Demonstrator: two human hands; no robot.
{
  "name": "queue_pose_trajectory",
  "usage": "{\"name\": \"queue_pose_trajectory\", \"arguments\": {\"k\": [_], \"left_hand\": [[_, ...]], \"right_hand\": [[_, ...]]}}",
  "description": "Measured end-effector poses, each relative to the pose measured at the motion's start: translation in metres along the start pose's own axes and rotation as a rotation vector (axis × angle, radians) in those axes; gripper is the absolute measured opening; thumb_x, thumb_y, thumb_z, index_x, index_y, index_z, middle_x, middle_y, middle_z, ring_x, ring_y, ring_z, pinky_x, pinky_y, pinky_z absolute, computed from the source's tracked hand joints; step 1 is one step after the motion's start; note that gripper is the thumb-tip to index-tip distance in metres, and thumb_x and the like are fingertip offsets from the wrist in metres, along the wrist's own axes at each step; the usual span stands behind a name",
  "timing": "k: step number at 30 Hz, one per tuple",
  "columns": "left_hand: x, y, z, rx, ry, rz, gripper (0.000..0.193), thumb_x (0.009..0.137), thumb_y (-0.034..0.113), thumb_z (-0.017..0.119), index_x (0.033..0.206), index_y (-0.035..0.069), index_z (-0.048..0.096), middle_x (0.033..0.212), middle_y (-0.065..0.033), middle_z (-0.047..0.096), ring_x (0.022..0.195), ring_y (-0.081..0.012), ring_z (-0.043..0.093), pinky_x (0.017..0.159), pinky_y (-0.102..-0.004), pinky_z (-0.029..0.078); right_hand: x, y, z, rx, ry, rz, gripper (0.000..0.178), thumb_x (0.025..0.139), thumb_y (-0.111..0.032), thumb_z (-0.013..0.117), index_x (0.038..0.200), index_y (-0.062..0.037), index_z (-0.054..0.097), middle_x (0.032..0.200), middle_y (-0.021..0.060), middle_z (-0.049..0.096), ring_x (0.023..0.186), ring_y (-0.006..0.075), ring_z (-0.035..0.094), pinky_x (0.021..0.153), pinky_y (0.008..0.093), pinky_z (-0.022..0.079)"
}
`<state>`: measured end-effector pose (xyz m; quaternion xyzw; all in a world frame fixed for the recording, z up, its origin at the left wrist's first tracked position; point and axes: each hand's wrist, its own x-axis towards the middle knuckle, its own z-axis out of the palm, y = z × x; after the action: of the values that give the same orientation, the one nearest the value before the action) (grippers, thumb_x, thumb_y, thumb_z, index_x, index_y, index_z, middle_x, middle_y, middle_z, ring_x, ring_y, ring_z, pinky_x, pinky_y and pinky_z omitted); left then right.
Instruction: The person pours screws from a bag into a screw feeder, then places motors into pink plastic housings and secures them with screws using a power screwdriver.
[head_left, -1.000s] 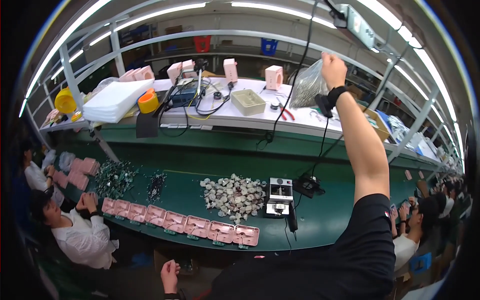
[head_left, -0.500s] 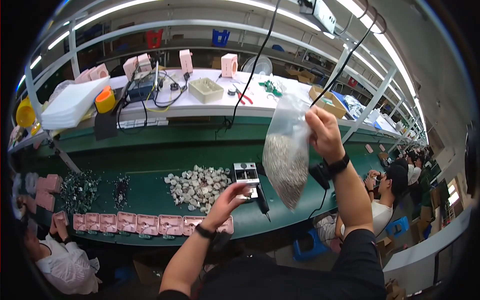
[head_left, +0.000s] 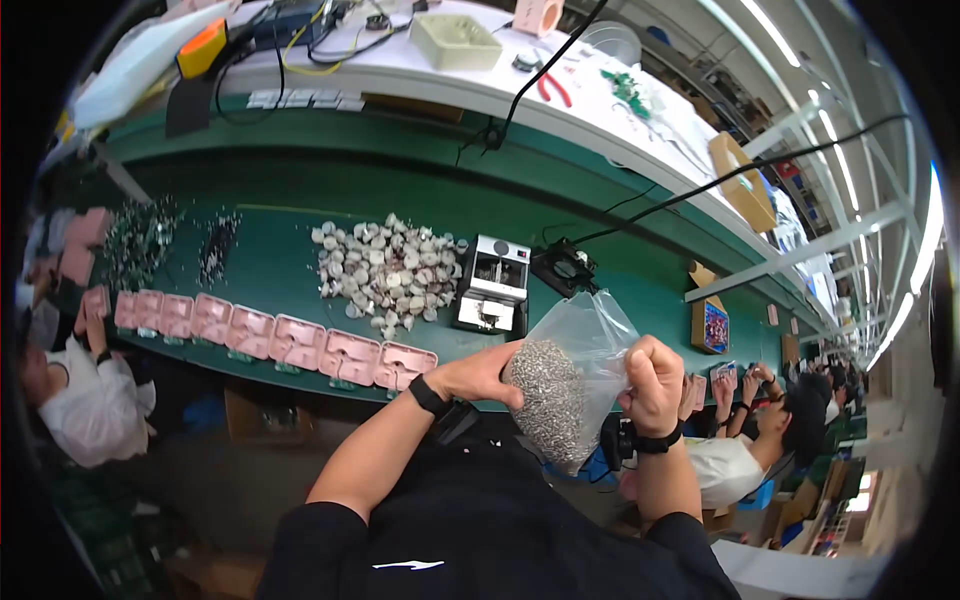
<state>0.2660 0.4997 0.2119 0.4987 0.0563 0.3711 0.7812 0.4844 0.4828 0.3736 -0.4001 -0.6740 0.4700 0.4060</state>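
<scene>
A clear plastic bag of small silver metal pieces [head_left: 550,395], which look like screws, hangs tilted before my chest. My right hand [head_left: 653,385] is closed in a fist on the bag's gathered upper edge. Against the bag's left side presses my left hand [head_left: 480,374], thumb in front and the other fingers partly hidden behind. Just beyond, on the green bench [head_left: 270,265], stands a silver and black box-shaped machine [head_left: 493,285] with an opening in its front. A black device with a cable [head_left: 565,268] sits right of it.
A heap of whitish round parts [head_left: 390,270] lies left of the machine. Pink plastic housings [head_left: 297,343] line the near edge. Above runs a white shelf [head_left: 400,50] with pliers [head_left: 553,88] and a cream tray [head_left: 455,42]. Co-workers sit at both sides; a black cable [head_left: 740,178] crosses the right.
The bag has come down and closer to me in my right hand. My left hand, empty near the machine before, now holds the bag's side. The view has tilted down.
</scene>
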Motion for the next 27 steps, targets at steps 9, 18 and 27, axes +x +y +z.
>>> {"name": "queue_pose_trajectory", "arguments": {"k": [9,18,27], "left_hand": [[0.061,-0.089,-0.016,-0.282,0.23,0.102,0.094,0.073,0.049,0.085,0.143,0.001,0.043,0.134,-0.0091,0.058,0.124,-0.0214,0.055,0.106,-0.0363,0.043],[0.066,-0.159,-0.051,-0.582,0.431,0.137,0.075,0.087,0.045,0.074,0.142,0.002,0.045,0.133,-0.009,0.058,0.122,-0.0212,0.056,0.106,-0.0369,0.044],[0.063,-0.192,-0.075,-0.768,0.576,0.151,0.064,0.095,0.044,0.064,0.142,0.004,0.045,0.133,-0.0078,0.059,0.121,-0.0191,0.058,0.104,-0.0375,0.046]], "right_hand": [[0.056,0.051,-0.027,0.09,-0.11,0.33,0.031,0.102,-0.016,0.056,0.074,-0.0046,0.05,0.063,-0.0027,0.047,0.046,0.0045,0.04,0.041,0.0216,0.034],[0.1,0.139,-0.031,0.121,-0.196,0.451,0.032,0.102,-0.022,0.057,0.075,-0.0086,0.05,0.064,-0.0065,0.04,0.05,0.0022,0.032,0.043,0.0196,0.03],[0.142,0.192,-0.016,0.19,-0.206,0.584,0.032,0.102,-0.026,0.058,0.074,-0.0112,0.053,0.065,-0.0078,0.04,0.052,0.0015,0.033,0.045,0.0197,0.031]]}}
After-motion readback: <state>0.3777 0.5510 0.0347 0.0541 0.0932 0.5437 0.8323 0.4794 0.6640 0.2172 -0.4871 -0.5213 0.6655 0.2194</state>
